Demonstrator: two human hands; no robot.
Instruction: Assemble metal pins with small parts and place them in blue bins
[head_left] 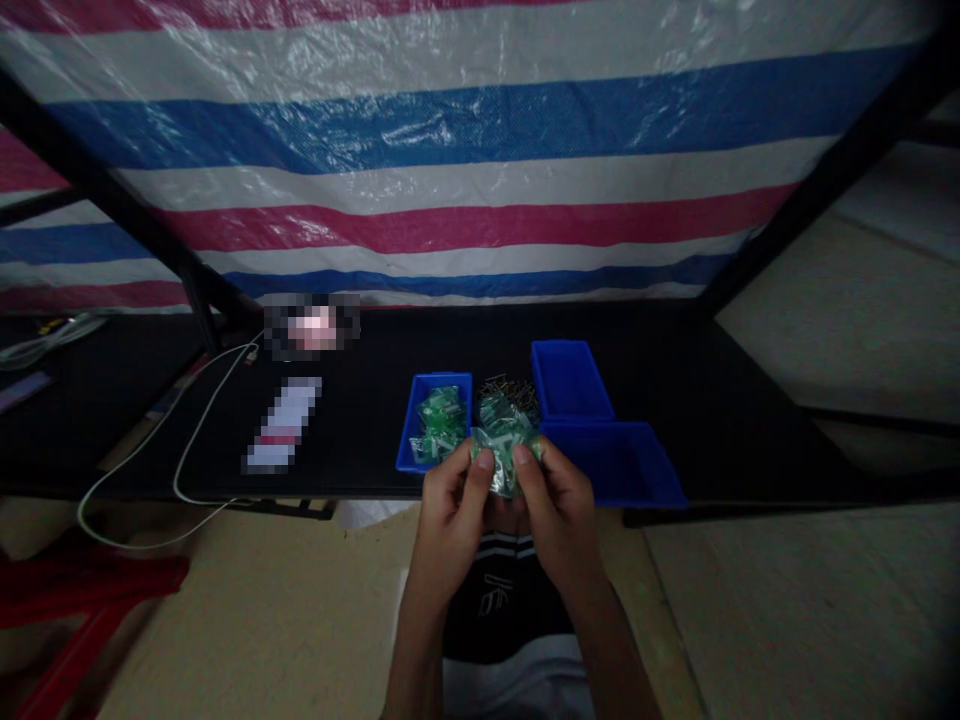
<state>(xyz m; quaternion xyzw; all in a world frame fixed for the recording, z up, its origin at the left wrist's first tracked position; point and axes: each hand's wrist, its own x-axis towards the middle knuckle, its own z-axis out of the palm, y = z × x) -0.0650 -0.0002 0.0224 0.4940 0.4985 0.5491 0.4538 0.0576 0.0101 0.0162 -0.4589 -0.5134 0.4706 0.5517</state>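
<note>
Left hand: fingers closed on the clear bag of green parts, thumb on top.
Right hand: pinching the same bag from the other side.
Bag: at the near edge of the black surface.
Blue tray of green parts: at 10 o'clock from the bag.
Two other blue trays: at 2 o'clock.
</note>
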